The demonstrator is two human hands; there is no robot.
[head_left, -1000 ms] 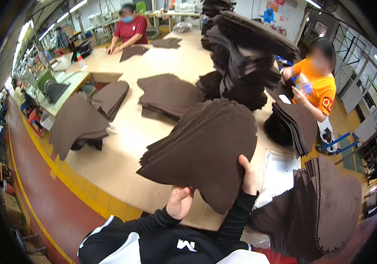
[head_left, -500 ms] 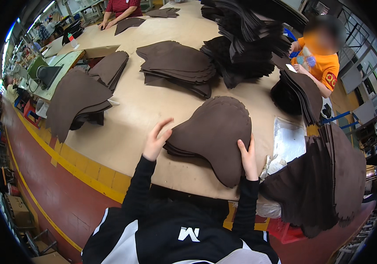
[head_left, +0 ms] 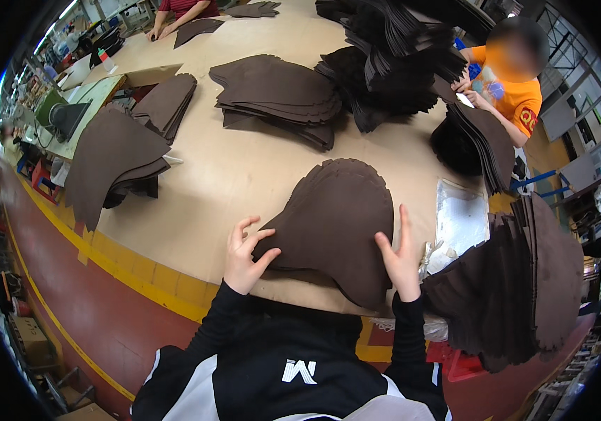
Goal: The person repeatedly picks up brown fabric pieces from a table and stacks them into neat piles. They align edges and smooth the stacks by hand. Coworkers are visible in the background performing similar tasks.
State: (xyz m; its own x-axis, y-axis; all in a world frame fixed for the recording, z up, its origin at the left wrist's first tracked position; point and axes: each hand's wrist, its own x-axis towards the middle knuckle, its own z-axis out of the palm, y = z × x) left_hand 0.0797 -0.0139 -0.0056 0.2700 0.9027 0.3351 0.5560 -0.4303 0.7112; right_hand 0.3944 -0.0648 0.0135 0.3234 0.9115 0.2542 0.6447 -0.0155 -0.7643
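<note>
A stack of dark brown cut sheets, rounded at the top with a tapering lobe toward me, lies at the table's near edge. At its left corner is my left hand, fingers apart, with thumb and forefinger tips at the sheet's edge. My right hand stands beside the stack's right edge, fingers stretched upward and the thumb tip by the top sheet. Both hands are open. The top sheet covers most of those beneath it.
More brown stacks lie on the table: one at left, one further back, and a large pile at right. A clear plastic-covered sheet lies beside that pile. A co-worker in orange handles pieces at far right.
The stack has shifted slightly left and toward me. My left hand has come down to its left corner. My right hand has moved slightly outward, its fingers spreading off the edge.
</note>
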